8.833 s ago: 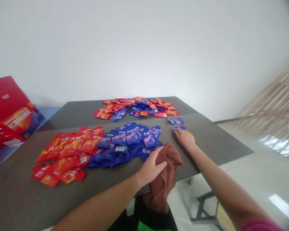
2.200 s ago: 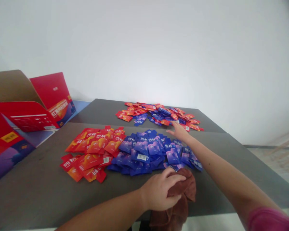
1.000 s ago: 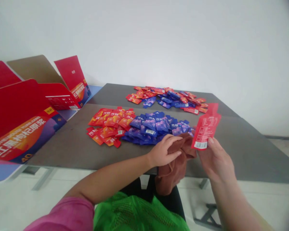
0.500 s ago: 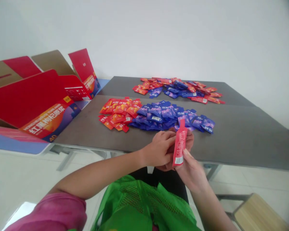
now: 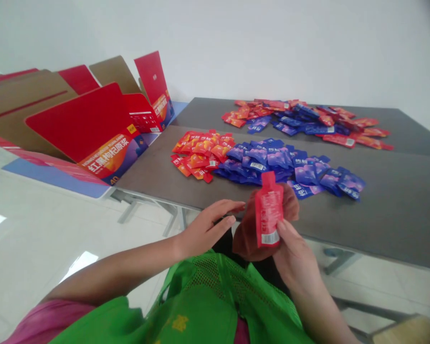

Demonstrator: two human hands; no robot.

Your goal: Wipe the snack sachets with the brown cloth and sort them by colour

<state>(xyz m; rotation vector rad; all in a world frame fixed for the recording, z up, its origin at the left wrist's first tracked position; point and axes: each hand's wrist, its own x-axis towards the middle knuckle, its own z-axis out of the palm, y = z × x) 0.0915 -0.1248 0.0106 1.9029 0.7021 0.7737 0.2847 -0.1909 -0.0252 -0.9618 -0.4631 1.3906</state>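
Currently, nearest the camera: green mesh vest (image 5: 204,310), worn by the person. Just beyond it, right hand (image 5: 303,263) pinches a red spouted pouch (image 5: 270,210) at its lower right corner, thumb on the printed face; its other fingers are hidden. Pouch is held up before the body, off the table. Long axis roughly upright in view: spout pointing away from the wearer, barcode end closest. From the pinch, most of the pouch lies forward and leftward, toward the left hand (image 5: 208,227). Left hand is spread and holds nothing, fingertips extended toward the pouch, a gap between. Right hand is the nearer, being in contact. Brown cloth (image 5: 246,234) bunches behind the pouch; support hidden. Cannot tell whether left fingertips touch it.

Farther, on the dark grey table (image 5: 390,215): orange-red pouches (image 5: 200,153) piled left, blue-purple pouches (image 5: 261,160) adjoining, trailing right. Off left, open red goji-juice carton (image 5: 82,129), flap raised. Farthest, mixed red-and-blue heap (image 5: 304,119) near the wall (image 5: 290,48).
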